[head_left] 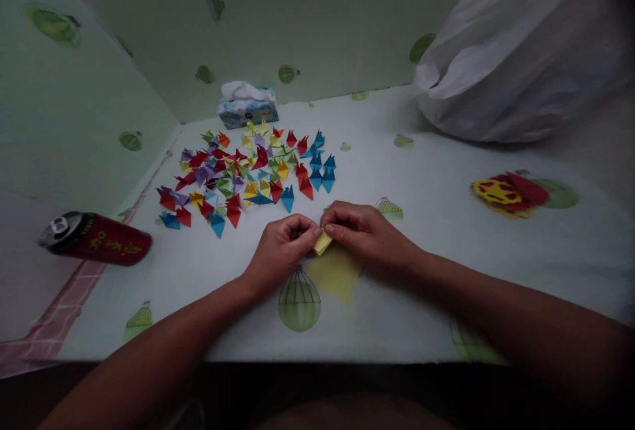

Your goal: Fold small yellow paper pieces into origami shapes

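Observation:
Between the fingertips of my two hands is a small folded piece of yellow paper point(322, 243). My left hand point(285, 241) pinches its left edge with thumb and forefinger. On the other side my right hand point(360, 231) pinches the paper's upper right edge, fingers curled. Beneath it, a flat sheet of yellow paper point(340, 276) lies on the table, partly under my right hand. Beyond my hands to the left spreads a crowd of small folded paper cranes point(233, 212) in red, blue, yellow, green and purple.
A tissue box point(249, 109) stands at the back against the wall. A dark red can point(109, 239) lies on its side at the left. At the right rests a red and yellow stack of cut shapes point(506, 193), below a big white plastic bag point(510, 66).

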Demonstrator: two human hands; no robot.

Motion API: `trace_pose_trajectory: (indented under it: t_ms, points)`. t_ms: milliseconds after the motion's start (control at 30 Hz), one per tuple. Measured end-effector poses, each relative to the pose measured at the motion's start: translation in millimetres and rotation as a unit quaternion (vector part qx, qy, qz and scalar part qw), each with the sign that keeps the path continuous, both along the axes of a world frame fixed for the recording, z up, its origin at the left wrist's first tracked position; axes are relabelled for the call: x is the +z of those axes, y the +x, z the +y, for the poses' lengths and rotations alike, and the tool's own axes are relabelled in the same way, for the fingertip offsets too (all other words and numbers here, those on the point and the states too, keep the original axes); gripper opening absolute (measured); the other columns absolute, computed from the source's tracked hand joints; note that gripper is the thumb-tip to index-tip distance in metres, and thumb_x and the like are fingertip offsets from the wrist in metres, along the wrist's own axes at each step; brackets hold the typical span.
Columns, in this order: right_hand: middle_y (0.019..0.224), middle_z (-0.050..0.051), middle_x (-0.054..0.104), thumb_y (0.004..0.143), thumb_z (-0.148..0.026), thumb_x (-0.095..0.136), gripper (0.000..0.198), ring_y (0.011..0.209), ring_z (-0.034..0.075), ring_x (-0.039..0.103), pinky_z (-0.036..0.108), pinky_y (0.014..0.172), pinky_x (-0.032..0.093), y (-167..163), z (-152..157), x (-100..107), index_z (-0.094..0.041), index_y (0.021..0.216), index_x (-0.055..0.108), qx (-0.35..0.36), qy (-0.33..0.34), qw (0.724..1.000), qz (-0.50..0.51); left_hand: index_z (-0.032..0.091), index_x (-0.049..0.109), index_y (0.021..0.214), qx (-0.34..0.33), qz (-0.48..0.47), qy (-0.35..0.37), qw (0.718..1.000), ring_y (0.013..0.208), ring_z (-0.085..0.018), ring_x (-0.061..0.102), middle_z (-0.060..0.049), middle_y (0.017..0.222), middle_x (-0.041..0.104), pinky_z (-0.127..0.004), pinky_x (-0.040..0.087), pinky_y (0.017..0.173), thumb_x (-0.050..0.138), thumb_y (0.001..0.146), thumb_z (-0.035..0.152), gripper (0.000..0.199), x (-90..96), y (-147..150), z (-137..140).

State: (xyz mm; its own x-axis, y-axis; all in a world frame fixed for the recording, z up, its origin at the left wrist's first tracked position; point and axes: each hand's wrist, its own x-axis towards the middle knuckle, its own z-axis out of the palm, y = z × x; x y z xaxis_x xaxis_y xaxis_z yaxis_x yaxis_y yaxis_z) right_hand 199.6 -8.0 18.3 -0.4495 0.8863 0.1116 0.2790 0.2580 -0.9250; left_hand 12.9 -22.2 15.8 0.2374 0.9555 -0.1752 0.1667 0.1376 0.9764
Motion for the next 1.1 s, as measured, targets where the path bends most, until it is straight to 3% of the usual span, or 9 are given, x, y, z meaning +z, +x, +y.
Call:
trace_pose_trajectory:
  t_ms: [567,933,1033,1100]
  points:
    - [0.079,0.004,0.063,0.086,-0.028,0.056,0.016,0.072,0.016,0.056,0.028,0.065,0.042,-0.8,-1.8,0.1,-0.016,0.077,0.063,-0.021,-0.004,1.0,-0.003,0.015,0.067,0.077,-0.021,-0.017,0.016,1.0,0.062,-0.01,0.056,0.0,0.069,0.062,-0.021,0.046,0.06,0.07,0.082,0.038,0.025,4.8,-0.7,-0.4]
    - [0.081,0.004,0.066,0.084,-0.028,0.061,0.012,0.075,0.017,0.06,0.029,0.066,0.046,0.7,0.3,1.5,-0.017,0.079,0.062,0.008,-0.046,0.999,0.014,0.014,0.067,0.076,-0.01,-0.025,-0.01,1.0,0.059,-0.009,0.056,0.001,0.067,0.062,-0.02,0.045,0.058,0.072,0.08,0.039,0.026,6.3,-1.6,1.1]
    - [0.08,0.003,0.065,0.085,-0.025,0.061,0.008,0.073,0.016,0.059,0.028,0.064,0.045,0.2,-0.2,0.3,-0.018,0.083,0.06,0.007,-0.018,1.0,0.012,0.014,0.067,0.076,-0.02,-0.021,-0.007,1.0,0.06,-0.009,0.057,0.001,0.067,0.062,-0.02,0.046,0.058,0.073,0.08,0.04,0.028,6.1,-2.5,1.9]
    - [0.08,0.003,0.064,0.085,-0.021,0.06,0.004,0.072,0.015,0.058,0.027,0.065,0.045,-0.2,-0.5,0.1,-0.018,0.082,0.059,0.008,0.042,0.999,0.003,0.014,0.067,0.076,-0.023,-0.016,-0.007,1.0,0.06,-0.009,0.058,0.001,0.068,0.063,-0.02,0.047,0.058,0.073,0.08,0.041,0.028,5.8,-3.1,2.3]
